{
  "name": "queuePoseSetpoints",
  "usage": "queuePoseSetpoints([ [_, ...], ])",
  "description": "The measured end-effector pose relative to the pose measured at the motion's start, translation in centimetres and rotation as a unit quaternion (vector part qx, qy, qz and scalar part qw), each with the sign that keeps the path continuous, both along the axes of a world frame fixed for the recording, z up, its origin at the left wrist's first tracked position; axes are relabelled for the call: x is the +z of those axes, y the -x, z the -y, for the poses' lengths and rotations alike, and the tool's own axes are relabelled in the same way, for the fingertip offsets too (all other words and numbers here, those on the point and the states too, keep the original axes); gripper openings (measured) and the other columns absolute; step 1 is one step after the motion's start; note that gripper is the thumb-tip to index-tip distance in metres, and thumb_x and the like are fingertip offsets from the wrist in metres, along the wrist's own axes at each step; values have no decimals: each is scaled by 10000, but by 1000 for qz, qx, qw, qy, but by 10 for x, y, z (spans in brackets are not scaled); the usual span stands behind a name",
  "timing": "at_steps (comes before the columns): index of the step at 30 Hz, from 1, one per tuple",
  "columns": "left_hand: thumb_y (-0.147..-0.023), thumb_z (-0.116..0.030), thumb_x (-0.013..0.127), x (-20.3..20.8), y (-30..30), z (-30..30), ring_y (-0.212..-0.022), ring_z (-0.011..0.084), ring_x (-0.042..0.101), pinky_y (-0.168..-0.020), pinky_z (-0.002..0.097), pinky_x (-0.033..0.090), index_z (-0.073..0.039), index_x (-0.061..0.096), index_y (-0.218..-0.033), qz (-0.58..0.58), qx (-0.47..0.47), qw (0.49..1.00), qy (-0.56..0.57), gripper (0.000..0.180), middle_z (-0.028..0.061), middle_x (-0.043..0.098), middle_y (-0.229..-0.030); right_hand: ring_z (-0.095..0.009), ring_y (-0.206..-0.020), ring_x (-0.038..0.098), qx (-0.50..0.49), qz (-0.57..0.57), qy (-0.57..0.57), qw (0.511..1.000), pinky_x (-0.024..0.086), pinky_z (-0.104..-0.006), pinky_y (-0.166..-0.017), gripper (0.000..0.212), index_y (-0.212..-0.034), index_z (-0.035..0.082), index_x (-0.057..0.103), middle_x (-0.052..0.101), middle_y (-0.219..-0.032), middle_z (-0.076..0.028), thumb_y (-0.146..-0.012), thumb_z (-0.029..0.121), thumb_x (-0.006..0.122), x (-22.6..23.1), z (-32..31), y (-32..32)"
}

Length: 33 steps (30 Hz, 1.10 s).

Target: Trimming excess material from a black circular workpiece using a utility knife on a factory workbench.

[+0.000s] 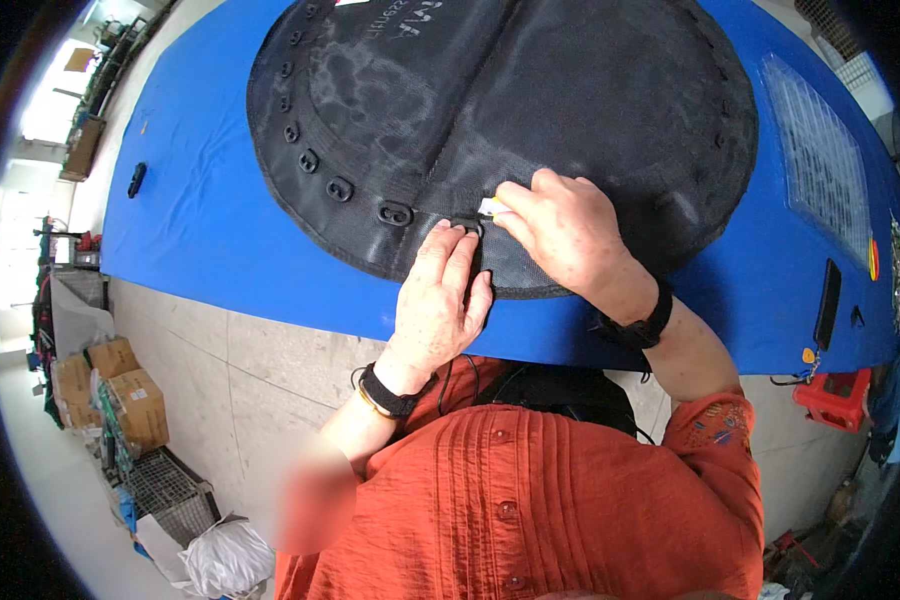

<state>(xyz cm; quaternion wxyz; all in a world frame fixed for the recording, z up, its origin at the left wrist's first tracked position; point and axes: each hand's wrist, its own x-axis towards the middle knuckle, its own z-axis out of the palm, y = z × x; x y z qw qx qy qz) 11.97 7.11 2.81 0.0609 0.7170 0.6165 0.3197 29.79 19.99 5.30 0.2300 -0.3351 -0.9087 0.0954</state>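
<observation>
A large round black fabric mat [570, 120] lies on the blue-covered table, with a stitched seam across it. Several black plastic clips [340, 188] run along its left rim, each with two holes. My left hand [438, 290] rests on the mat's near edge, fingers stretched out and their tips touching a black clip [465, 226]. Just to the right, my right hand [570, 230] is closed in a pinch around a small white tool with a yellow part [490, 206]. Its tip is close to that clip; the rest is hidden in my fingers.
The blue table cover [200, 220] extends around the mat. A clear plastic sheet [815, 150] lies at the right, near a black strip-shaped object [827, 303]. At far left sits a small black object [136, 180]. A red stool [832, 398] and cardboard boxes [130, 395] stand beyond.
</observation>
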Motion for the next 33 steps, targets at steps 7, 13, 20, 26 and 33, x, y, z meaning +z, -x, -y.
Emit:
queuePoseSetpoints([
  [7, -907, -79, 746, -2, 0, 0, -1332, 459, 605, -1119, 491, 525, 59, 658, -1328, 0, -2, 1000, -5, 452, 256, 625, -1362, -353, -759, 732, 10, -4, -17, 1000, 574, -475, -714, 169, -994, 162, 695, 678, -819, -122, -934, 298, 776, -2, -1, 0],
  [13, -901, -71, 750, 1, -1, 0, -1327, 458, 610, -1117, 489, 529, 58, 662, -1324, 2, 0, 1000, -4, 451, 255, 631, -1351, -352, -749, 730, 12, -1, -8, 1000, 575, -477, -710, 168, -988, 159, 688, 674, -813, -125, -935, 290, 777, -1, 0, -1],
  [20, -903, -106, 755, -1, 1, -1, -1356, 454, 593, -1136, 485, 517, 67, 661, -1331, -5, -2, 1000, -1, 471, 254, 625, -1353, -351, -756, 728, 4, -8, -16, 1000, 573, -472, -708, 178, -985, 162, 683, 668, -811, -123, -930, 301, 780, 0, 1, 0],
  [26, -908, -90, 751, -2, 0, -1, -1327, 458, 607, -1112, 488, 528, 53, 661, -1321, 3, -1, 1000, -2, 446, 254, 632, -1351, -356, -755, 728, 9, 1, -6, 1000, 575, -477, -711, 173, -981, 162, 681, 668, -815, -128, -930, 297, 776, -1, 1, 1],
  [33, -890, -94, 763, 3, 0, -1, -1335, 452, 603, -1128, 483, 522, 70, 653, -1331, -2, -4, 1000, 0, 483, 251, 628, -1337, -351, -742, 728, 14, -4, -9, 1000, 580, -474, -702, 165, -963, 164, 685, 663, -793, -126, -930, 297, 778, 1, 1, -1],
])
